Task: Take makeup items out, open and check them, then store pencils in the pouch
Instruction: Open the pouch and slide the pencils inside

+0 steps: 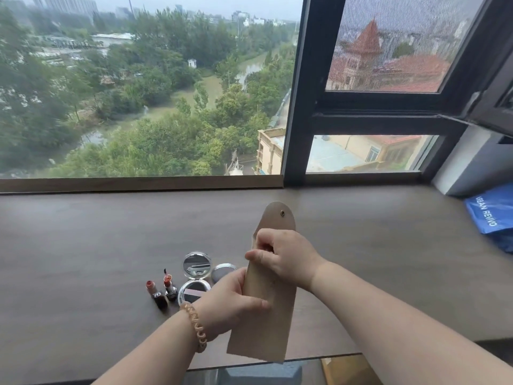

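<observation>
A long beige pouch point(266, 309) with a snap flap stands upright above the brown sill point(83, 245). My left hand point(230, 298) grips its middle from the left. At the pouch's open mouth, my right hand point(280, 254) has its fingers curled over the edge; what they pinch is hidden. Two open lipsticks point(163, 290) stand on the sill to the left. Beside them lie an open round compact with a mirror point(195, 276) and a round lid point(222, 272).
A blue plastic bag point(492, 215) lies at the far right of the sill. Large windows rise behind the sill. A glass surface and a box edge point(344, 370) show below the sill's near edge.
</observation>
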Motion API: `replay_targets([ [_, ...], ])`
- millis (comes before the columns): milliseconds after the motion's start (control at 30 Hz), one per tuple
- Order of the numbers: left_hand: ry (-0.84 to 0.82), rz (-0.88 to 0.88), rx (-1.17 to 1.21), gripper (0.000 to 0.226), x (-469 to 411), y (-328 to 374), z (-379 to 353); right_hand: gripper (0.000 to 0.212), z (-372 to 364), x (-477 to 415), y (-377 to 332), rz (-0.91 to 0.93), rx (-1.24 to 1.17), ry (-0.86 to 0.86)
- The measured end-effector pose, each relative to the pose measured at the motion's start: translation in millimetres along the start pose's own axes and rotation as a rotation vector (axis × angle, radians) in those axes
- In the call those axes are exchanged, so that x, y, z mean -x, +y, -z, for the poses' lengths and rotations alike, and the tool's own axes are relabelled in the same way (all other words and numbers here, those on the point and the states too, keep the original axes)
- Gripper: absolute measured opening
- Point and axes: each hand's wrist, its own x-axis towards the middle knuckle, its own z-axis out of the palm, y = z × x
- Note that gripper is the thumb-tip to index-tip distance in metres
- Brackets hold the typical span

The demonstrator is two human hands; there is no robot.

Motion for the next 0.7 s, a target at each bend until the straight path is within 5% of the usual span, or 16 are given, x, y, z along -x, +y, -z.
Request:
replay_targets([
  [333, -0.068, -0.015, 0.15, 0.048, -10, 7, -16, 0.04, 27, -11, 36, -0.049, -0.29, 0.067],
  [700, -0.025, 0.006, 0.222, 0.041, -20, -7, -27, 0.054, 47, -31, 75, -0.161, -0.302, 0.03],
])
